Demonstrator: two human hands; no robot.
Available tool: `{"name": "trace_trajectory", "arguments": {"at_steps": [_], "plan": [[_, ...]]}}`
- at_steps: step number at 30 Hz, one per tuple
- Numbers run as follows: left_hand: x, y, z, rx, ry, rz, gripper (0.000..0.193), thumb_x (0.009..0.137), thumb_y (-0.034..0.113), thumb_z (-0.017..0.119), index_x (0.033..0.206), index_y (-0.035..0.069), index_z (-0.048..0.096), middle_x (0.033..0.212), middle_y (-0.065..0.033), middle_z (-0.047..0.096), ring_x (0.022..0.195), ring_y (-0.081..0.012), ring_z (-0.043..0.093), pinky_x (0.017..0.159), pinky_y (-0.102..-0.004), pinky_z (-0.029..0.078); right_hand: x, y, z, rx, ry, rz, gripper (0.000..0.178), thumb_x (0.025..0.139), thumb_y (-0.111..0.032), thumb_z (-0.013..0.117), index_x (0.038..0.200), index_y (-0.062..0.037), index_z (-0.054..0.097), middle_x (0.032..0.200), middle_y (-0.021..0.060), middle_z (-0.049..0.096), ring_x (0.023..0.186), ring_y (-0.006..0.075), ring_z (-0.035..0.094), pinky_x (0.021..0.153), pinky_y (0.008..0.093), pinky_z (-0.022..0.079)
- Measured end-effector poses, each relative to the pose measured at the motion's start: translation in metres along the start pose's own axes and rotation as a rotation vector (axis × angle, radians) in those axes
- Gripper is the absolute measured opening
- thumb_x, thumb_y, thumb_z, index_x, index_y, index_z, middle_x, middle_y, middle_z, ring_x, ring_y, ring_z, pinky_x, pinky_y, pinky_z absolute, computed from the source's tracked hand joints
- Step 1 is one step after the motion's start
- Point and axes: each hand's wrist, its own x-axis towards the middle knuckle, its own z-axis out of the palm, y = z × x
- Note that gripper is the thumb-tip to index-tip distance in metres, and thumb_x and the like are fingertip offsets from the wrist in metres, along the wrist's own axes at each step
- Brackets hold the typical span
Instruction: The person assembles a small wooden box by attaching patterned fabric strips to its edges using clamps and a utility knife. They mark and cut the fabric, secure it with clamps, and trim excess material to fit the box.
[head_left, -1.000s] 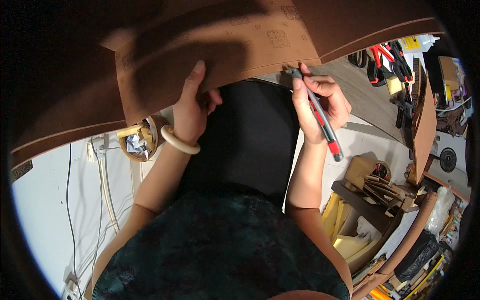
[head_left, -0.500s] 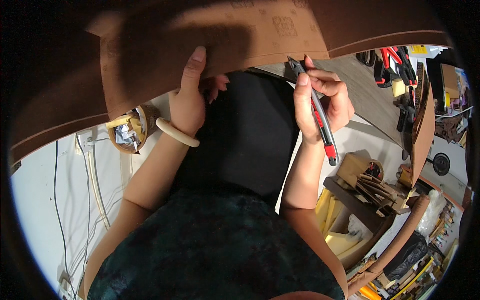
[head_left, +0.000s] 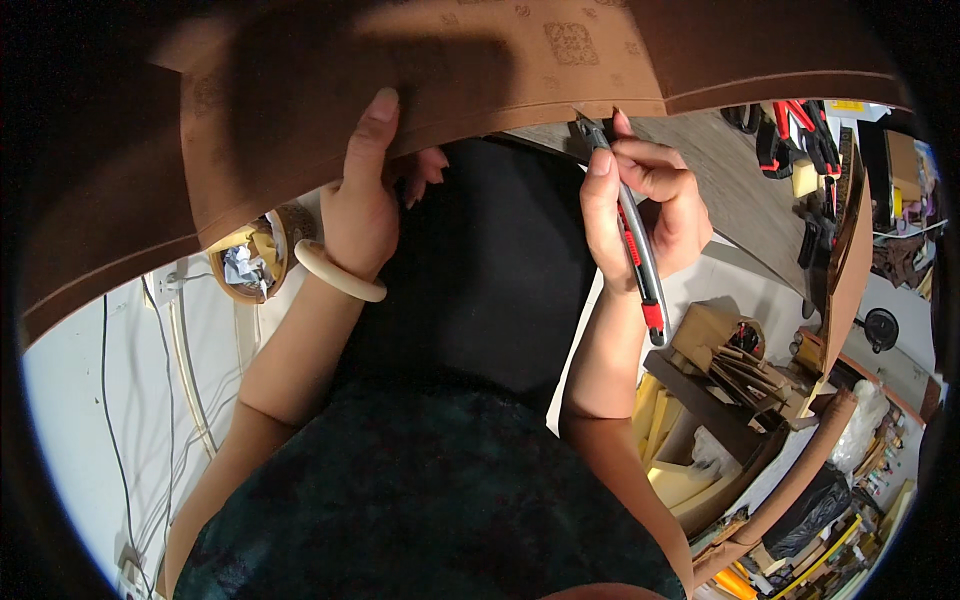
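Note:
A brown panel (head_left: pixel 540 75) with a stitched-looking line along its near edge spans the top of the view. Its lighter middle part carries dark square ornaments, and darker brown parts flank it. My left hand (head_left: pixel 362 215), with a pale bangle (head_left: pixel 340 273) at the wrist, is closed on the near edge, thumb on top and fingers underneath. In my right hand (head_left: pixel 655 205) is a grey, black and red utility knife (head_left: pixel 632 235), held like a pen. Its blade tip is at the panel's near edge, close to the right-hand seam. Whether the blade touches the panel, I cannot tell.
Under the panel at right lies a grey wood-grain tabletop (head_left: pixel 690 150), with red-and-black hand tools (head_left: pixel 795 135) farther along. A bin of scraps (head_left: pixel 250 262) stands at left. Cardboard pieces (head_left: pixel 755 375) and rolls crowd the lower right. Thin cables (head_left: pixel 112 410) hang at left.
My left hand has shifted slightly left along with the panel. The knife's rear end has swung a little left and down, while its blade tip stays near the same spot on the edge.

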Motion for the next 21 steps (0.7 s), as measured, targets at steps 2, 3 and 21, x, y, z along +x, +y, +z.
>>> {"name": "trace_trajectory", "arguments": {"at_steps": [2, 3, 21], "plan": [[0.0001, -0.0001, -0.0022, 0.016, -0.024, 0.006, 0.047, 0.099, 0.051, 0.059, 0.090, 0.005, 0.065, 0.073, -0.0079, 0.066, 0.063, -0.0145, 0.061, 0.053, -0.0253, 0.042, -0.0007, 0.0002, 0.0001, -0.002, -0.004, -0.006, 0.030, 0.080, 0.000, 0.080, 0.071, -0.0014, 0.051, 0.072, 0.0147, 0.068, 0.064, 0.0195, 0.068, 0.079, 0.0411, 0.064], [0.0001, -0.0002, -0.0027, 0.024, -0.037, 0.009, 0.047, 0.099, 0.051, 0.059, 0.090, 0.005, 0.065, 0.073, -0.0078, 0.066, 0.063, -0.0145, 0.061, 0.053, -0.0254, 0.042, -0.0001, -0.0011, 0.0000, -0.010, -0.011, -0.010, 0.030, 0.081, 0.000, 0.080, 0.072, -0.0014, 0.051, 0.072, 0.0147, 0.068, 0.064, 0.0195, 0.068, 0.079, 0.0410, 0.064], [0.0014, 0.0003, -0.0057, 0.070, -0.065, 0.034, 0.046, 0.102, 0.049, 0.054, 0.090, 0.006, 0.064, 0.071, -0.0068, 0.066, 0.061, -0.0136, 0.060, 0.052, -0.0246, 0.041, 0.0040, -0.0093, -0.0063, -0.140, -0.156, -0.011, 0.024, 0.081, -0.002, 0.080, 0.080, 0.0014, 0.056, 0.080, 0.0173, 0.071, 0.080, 0.0235, 0.073, 0.088, 0.0423, 0.061]]}}
